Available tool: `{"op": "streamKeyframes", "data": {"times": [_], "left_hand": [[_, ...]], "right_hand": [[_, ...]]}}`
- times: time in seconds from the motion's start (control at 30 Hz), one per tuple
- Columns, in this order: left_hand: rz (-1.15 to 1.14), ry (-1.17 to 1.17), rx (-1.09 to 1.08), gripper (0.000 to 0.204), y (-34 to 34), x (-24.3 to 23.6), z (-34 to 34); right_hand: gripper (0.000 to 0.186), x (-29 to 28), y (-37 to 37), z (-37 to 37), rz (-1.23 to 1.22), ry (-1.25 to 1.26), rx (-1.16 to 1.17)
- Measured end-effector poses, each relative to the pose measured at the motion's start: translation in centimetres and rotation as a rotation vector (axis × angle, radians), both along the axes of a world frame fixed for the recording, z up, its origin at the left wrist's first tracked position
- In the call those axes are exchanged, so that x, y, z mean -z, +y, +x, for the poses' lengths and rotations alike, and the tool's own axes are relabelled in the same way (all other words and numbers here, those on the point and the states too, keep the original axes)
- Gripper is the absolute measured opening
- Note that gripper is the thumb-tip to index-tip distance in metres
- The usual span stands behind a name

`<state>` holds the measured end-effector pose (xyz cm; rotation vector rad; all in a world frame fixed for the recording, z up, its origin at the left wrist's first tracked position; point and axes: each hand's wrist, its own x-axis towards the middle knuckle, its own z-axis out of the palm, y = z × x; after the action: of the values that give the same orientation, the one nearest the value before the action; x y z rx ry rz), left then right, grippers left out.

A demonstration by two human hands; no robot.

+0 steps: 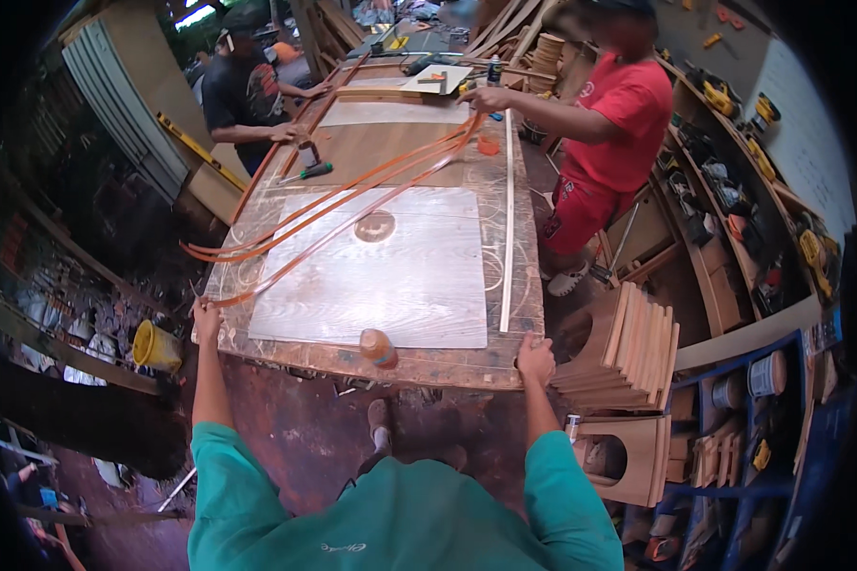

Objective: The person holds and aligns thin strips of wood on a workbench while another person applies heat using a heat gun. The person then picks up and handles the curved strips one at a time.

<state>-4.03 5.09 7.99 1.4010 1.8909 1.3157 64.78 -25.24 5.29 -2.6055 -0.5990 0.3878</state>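
Long, thin orange-brown edging strips (pixel 352 185) bow across the workbench (pixel 428 367). At the bench's near left corner, my left hand (pixel 206 322) is closed at the low end of one strip. My right hand (pixel 535 361) rests at the near right corner, its fingers curled over the bench edge. Between my hands a pale wood-grain sheet (pixel 390 295) lies flat, with a round brown patch (pixel 374 226) on it. A jar with amber contents (pixel 378 348) stands at the near edge. On the far right, a co-worker's hand (pixel 486 99) holds the strips' other ends.
Another person (pixel 248 95) leans at the bench's far left, hands near a long reddish board (pixel 305 133). A green-handled screwdriver (pixel 316 171) and an orange tape roll (pixel 488 144) lie on the bench. Stacked cut wooden panels (pixel 628 347) stand beside my right hand. Tool shelves (pixel 724 209) line the right.
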Motion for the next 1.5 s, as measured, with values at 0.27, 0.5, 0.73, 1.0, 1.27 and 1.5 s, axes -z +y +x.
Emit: {"op": "streamKeyframes", "data": {"times": [0.27, 0.5, 0.73, 1.0, 1.27, 1.5], "left_hand": [[-0.044, -0.362, -0.064, 0.051, -2.4, -1.4, 1.2], [-0.100, -0.476, -0.059, 0.041, -4.6, 2.0, 1.4], [-0.230, 0.274, -0.294, 0.050, -15.1, 12.3, 3.3], [0.127, 0.164, -0.074, 0.086, -20.9, 6.7, 13.3], [0.030, 0.687, 0.355, 0.046, -14.6, 1.0, 12.1], [-0.438, 0.250, 0.323, 0.033, -8.6, 5.4, 12.6]], "right_hand": [[0.064, -0.1, 0.4, -0.8, -0.054, -0.098, 0.024], [0.069, 0.8, 0.1, -0.8, -0.060, -0.137, 0.048], [0.067, 1.1, -0.4, -0.3, -0.030, -0.123, 0.050], [0.062, 1.6, -0.9, -0.2, 0.007, -0.087, -0.022], [0.062, 1.0, -0.7, -0.1, 0.045, -0.056, -0.038], [0.062, 0.8, 0.3, -0.6, 0.012, -0.082, -0.027]]}}
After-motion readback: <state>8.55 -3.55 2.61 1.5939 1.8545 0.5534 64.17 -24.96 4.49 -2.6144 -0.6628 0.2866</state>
